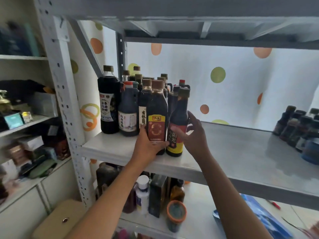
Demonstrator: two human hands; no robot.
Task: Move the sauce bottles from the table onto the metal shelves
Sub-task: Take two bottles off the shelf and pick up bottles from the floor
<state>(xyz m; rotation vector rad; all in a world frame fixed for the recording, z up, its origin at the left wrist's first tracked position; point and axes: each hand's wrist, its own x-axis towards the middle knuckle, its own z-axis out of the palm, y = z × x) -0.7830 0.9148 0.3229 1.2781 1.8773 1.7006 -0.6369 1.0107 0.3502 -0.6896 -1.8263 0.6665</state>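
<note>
At frame centre, the left hand (146,145) has its grip round a red-labelled bottle (156,116) standing on the metal shelf (241,152) — the right hand (193,135), fingers relaxed, touches the yellow-labelled bottle (177,128) just beside it.

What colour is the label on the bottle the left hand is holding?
Red with a yellow band on top, on the dark bottle the left hand grips; head view.

Dotted wall covering (224,87), white cabinet (25,200), tan box (58,219), orange-lidded jar (176,215)
</note>
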